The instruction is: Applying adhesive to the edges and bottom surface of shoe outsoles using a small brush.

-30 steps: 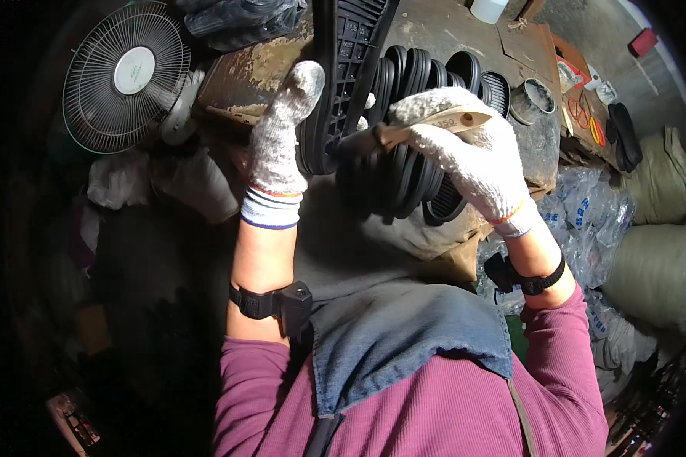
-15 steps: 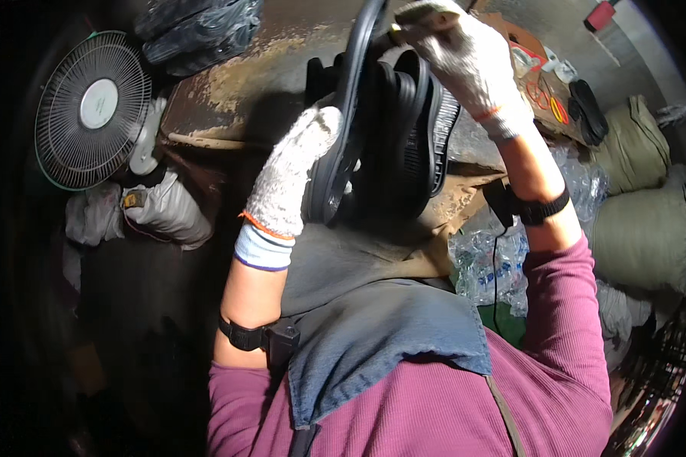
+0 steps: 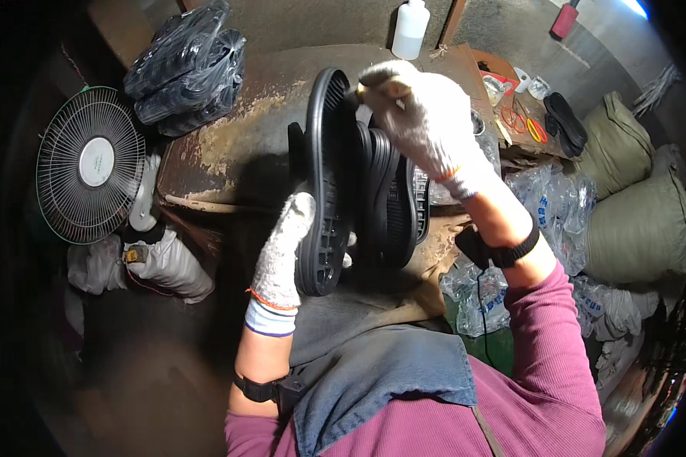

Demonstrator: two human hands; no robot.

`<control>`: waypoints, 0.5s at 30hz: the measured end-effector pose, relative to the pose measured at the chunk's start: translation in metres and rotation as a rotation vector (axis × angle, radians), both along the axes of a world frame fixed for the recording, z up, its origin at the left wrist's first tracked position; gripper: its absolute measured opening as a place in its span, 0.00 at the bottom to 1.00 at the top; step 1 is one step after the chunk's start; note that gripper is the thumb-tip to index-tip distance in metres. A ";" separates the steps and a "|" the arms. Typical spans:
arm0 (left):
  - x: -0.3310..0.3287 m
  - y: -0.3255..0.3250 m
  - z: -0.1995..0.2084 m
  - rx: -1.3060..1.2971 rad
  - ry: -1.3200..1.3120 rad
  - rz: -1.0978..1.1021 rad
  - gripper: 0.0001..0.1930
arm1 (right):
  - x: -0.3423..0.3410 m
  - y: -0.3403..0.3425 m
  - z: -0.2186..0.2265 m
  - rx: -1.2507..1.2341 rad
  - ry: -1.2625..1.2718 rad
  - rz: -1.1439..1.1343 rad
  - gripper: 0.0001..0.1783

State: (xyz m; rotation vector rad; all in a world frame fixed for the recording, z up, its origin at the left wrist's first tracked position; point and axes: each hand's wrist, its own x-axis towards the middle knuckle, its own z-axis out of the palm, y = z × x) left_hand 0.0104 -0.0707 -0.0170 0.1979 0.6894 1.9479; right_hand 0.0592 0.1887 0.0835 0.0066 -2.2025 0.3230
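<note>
My left hand point(image 3: 282, 247), in a white knit glove, is closed around a long black shoe sole point(image 3: 326, 183) with a raised rim and a ribbed inside. The sole is held up on its edge. At its far end is my right hand point(image 3: 427, 122), gloved as well, with bent fingers pinched on a small slim tool point(image 3: 360, 91); most of it is hidden, so its kind is unclear. More black shoe soles point(image 3: 396, 206) stand close together just right of the held one. Some left fingertips show behind the held sole.
A worn brown table point(image 3: 267, 114) lies ahead, with a bag of dark items point(image 3: 190, 68) and a white bottle point(image 3: 410, 30). At left stands a fan point(image 3: 91, 160). Scissors point(image 3: 537, 129) and a pair of black soles point(image 3: 564, 124) lie right, near green sacks point(image 3: 636, 236).
The whole view has shifted, so the table and fan sit lower. The held sole has turned so more of its ribbed inside shows; my right hand is now by its far end.
</note>
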 end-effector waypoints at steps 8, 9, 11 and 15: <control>0.005 0.007 0.027 0.277 -0.419 -0.221 0.44 | -0.040 -0.006 0.001 0.168 0.141 0.064 0.09; 0.002 0.004 0.024 0.301 -0.369 -0.243 0.44 | -0.037 -0.011 -0.003 0.047 0.155 0.116 0.09; -0.001 0.004 0.022 0.326 -0.337 -0.239 0.44 | -0.032 -0.014 -0.012 -0.111 0.229 0.150 0.10; 0.003 0.001 0.020 0.298 -0.382 -0.167 0.44 | -0.020 -0.012 -0.032 -0.378 0.169 0.084 0.08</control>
